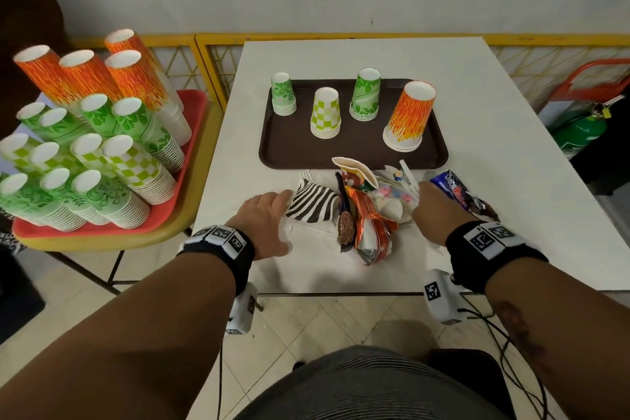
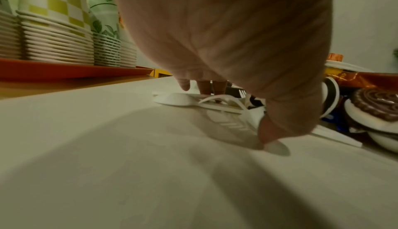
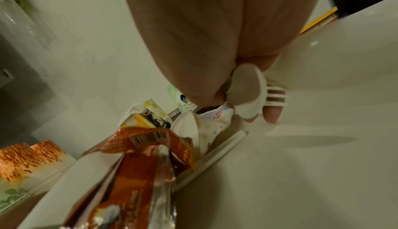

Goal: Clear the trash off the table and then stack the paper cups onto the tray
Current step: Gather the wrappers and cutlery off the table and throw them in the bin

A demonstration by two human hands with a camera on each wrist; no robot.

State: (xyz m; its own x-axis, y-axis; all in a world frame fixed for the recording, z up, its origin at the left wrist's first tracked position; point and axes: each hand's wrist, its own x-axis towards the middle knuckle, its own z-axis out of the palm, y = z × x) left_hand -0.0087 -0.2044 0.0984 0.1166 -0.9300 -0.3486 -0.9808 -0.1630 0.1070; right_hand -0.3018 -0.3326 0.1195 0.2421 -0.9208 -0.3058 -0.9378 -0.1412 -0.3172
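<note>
Bare tabletop [image 1: 511, 133] lay open to the right of the brown tray [image 1: 272, 150] and along the near edge. The trash pile [image 1: 361, 211] filled the middle strip, touching the tray's front rim. Four cup stacks [image 1: 326, 112] stood apart on the tray, with gaps between. On the left, the red tray [image 1: 191, 153] of tall cup stacks crowded that side.

Left hand [image 1: 264, 220] fingertips hidden beneath zebra-striped plate [image 1: 313, 201], blue wrapper [image 1: 455, 191] lettering blurred
</note>
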